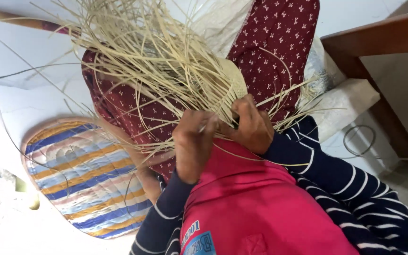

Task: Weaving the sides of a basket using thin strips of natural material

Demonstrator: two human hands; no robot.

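- Pink cloth (256,208) over the person's lap lies nearest, below both navy striped sleeves (355,189).
- Left hand (195,144) is curled narrow around thin pale straw strips, seemingly to keep them taut.
- Right hand (253,123) pinches the woven edge of the pale straw piece (230,78), steadying it against the knee.
- Loose straw strands (133,42) fan away over the maroon patterned skirt (279,42).
- Beside the leg, a striped woven oval mat (83,174) rests on the white floor (20,108).

Loose straw strands (133,52) are fanning out and crowding your reach ahead; floor (20,108) between them and the striped mat (81,174) is lying open.
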